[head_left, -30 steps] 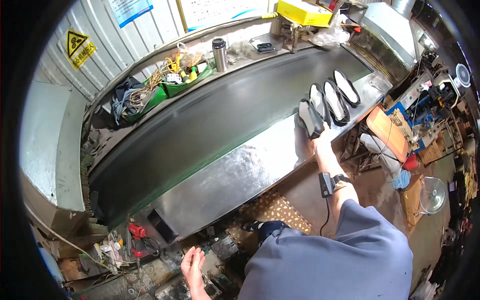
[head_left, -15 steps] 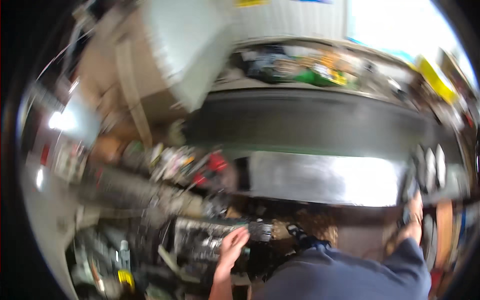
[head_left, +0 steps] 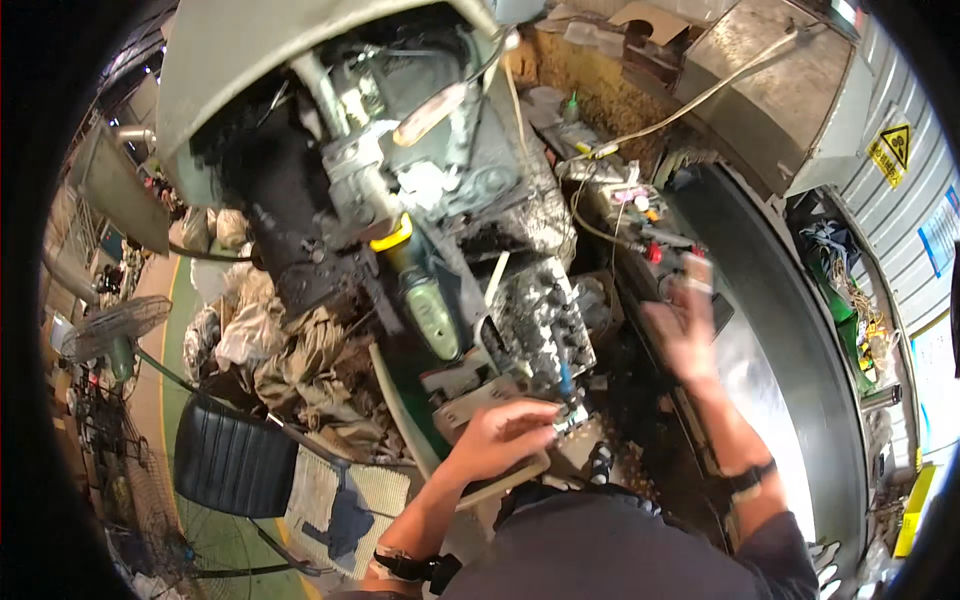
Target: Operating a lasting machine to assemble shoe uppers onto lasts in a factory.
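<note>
My left hand (head_left: 508, 437) is below the machine, its fingers curved and the thumb apart from them, with nothing visible between. Just beyond its fingertips is a grimy metal block (head_left: 540, 325) with knobs and a blue-handled part. My right hand (head_left: 686, 328) is raised at the near edge of the dark conveyor belt (head_left: 745, 235); motion smears its fingers, so whether it holds anything is unclear. Ahead on the left, a green shoe-shaped form (head_left: 432, 315) with a yellow band at its upper end sits in the machine (head_left: 365, 190), under its clamp.
Small bottles and red-handled tools lie on a ledge (head_left: 630, 200) left of the belt. A black chair (head_left: 238, 455), crumpled cloth sacks (head_left: 300, 350) and a fan (head_left: 118, 325) stand to the left. A metal housing (head_left: 765, 85) covers the belt's far end.
The view has swung left, bringing the machine and chair in. My right hand has left the pale shoe-shaped pieces at the belt's right end and is now over its near edge.
</note>
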Demonstrator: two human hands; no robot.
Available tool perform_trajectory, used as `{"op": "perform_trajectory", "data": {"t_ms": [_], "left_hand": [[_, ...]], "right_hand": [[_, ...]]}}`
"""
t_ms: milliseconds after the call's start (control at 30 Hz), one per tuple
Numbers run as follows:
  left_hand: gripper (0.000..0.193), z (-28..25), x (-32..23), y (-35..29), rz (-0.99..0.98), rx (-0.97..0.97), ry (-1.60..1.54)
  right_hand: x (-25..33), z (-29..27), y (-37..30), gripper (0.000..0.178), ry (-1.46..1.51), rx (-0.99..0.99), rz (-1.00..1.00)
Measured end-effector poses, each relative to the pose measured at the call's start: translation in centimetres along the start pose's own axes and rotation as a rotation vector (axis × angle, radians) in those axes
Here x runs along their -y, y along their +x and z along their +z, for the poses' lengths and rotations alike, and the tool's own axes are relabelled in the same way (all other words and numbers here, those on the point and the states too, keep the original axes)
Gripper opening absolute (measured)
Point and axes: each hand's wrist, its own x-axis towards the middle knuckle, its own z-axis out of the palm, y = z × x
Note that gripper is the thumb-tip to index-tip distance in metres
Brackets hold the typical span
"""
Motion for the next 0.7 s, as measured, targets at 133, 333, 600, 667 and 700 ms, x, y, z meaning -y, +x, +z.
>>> {"op": "perform_trajectory", "data": {"t_ms": [133,333,600,667,700], "left_hand": [[0.035,-3.2,-0.3,-4.0,0.033,-0.147,-0.048],[0.039,-7.3,2.2,-11.0,0.101,-0.513,-0.128],[0.025,-9.5,2.4,-10.1,0.248,-0.663,-0.252],[0.026,-10.0,1.1,-8.2,0.303,-0.713,-0.236],[0.027,-10.2,0.8,-7.2,0.361,-0.785,-0.24]], "right_hand": [[14.0,14.8,-0.1,0.111,-0.047,0.634,-0.174],[14.7,25.0,-1.4,0.133,-0.136,0.469,-0.375],[14.7,25.8,-1.9,0.116,-0.065,0.349,-0.378],[14.7,24.9,-1.4,0.113,-0.006,0.422,-0.301],[16.2,24.1,-1.8,0.109,0.366,0.355,-0.34]]}}
